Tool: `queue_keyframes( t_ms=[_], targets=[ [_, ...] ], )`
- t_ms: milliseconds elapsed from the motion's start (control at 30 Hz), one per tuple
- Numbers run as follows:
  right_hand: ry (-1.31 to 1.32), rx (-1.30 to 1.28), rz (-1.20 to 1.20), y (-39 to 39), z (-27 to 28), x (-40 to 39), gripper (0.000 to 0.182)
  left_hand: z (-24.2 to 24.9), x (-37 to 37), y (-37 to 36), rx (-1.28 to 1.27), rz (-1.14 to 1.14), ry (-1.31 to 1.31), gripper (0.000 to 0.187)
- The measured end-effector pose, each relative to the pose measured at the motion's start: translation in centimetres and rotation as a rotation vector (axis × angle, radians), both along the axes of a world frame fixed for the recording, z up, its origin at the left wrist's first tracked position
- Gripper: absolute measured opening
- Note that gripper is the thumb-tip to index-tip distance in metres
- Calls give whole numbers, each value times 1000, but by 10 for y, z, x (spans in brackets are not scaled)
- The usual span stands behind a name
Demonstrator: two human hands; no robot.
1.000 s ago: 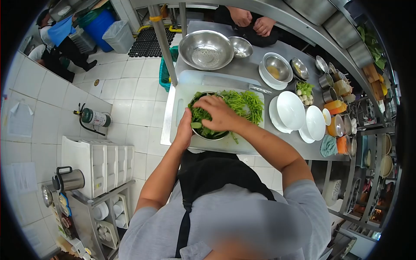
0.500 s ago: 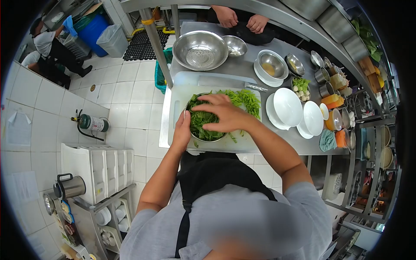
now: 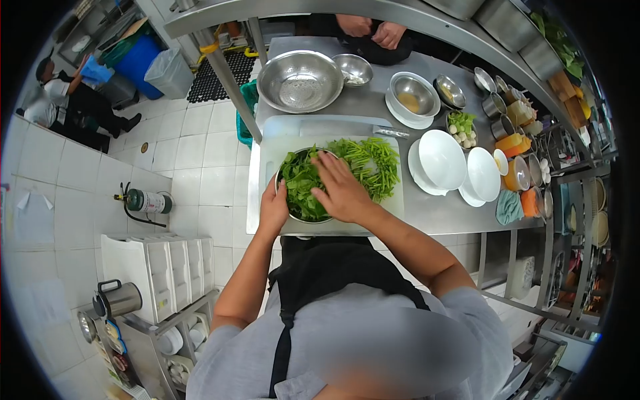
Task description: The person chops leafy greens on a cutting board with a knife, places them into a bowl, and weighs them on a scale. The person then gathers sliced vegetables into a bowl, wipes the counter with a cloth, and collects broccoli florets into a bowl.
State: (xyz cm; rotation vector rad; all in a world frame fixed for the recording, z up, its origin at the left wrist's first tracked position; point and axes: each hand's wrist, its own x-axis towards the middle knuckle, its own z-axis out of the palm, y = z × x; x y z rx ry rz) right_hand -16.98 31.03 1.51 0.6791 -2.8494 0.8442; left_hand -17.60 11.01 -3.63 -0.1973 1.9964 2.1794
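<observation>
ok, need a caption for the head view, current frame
Left hand holds a bowl of leafy greens on a cutting board, right hand over the leaves.

hands (image 3: 343,189) at bowl (image 3: 311,221) of leafy greens (image 3: 301,183), right one seemingly touching them

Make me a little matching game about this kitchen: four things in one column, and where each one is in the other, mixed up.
1. left hand
2. cut stalks
3. cloth
4. fire extinguisher

A. beside the tiled wall
B. next to the orange tub
C. holding the bowl of leaves
D. on the cutting board

Right pairs: 1-C, 2-D, 3-B, 4-A
</observation>
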Motion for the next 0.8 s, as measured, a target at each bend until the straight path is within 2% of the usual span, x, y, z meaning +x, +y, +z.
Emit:
queue_keyframes(
  t_ms=[67, 133, 333, 433, 500, 533, 600, 633, 700, 733, 800],
  targets=[
    [-58, 16, 40, -11, -1, 0, 60, -6, -1, -2, -22, -23, 24, 38],
    [-62, 150, 175, -18, -10, -1, 65, -10, 0, -3, -32, -28, 26, 38],
    [-184, 285, 215, -22, -12, -14, 67, -7, -2, -8, -23, -22, -8, 38],
    [-186, 234, 222, -16, -3, -21, 68, 2, -3, -11, -17, -29, -31, 38],
    [-247, 27, 266, -3, 33, -24, 61, 6, 1, -15, 25, -43, -26, 38],
    [-249, 28, 267, 5, 46, -24, 61, 4, 2, -19, 27, -42, -28, 38],
    [-220, -180, 111, 28, 65, -27, 56, -1, 1, -33, 22, -80, 11, 39],
    [-223, -178, 116, 44, 59, -36, 56, -1, 1, -37, 29, -76, 20, 38],
    [-129, -71, -68, 73, 28, -55, 60, 5, 4, -46, 30, -69, 7, 38],
    [-130, -71, -68, 79, 13, -60, 60, 7, 4, -48, 31, -68, -3, 38],
    [-27, 116, -35, 86, -14, -67, 65, 7, 3, -51, 45, -53, -22, 38]
  ],
)
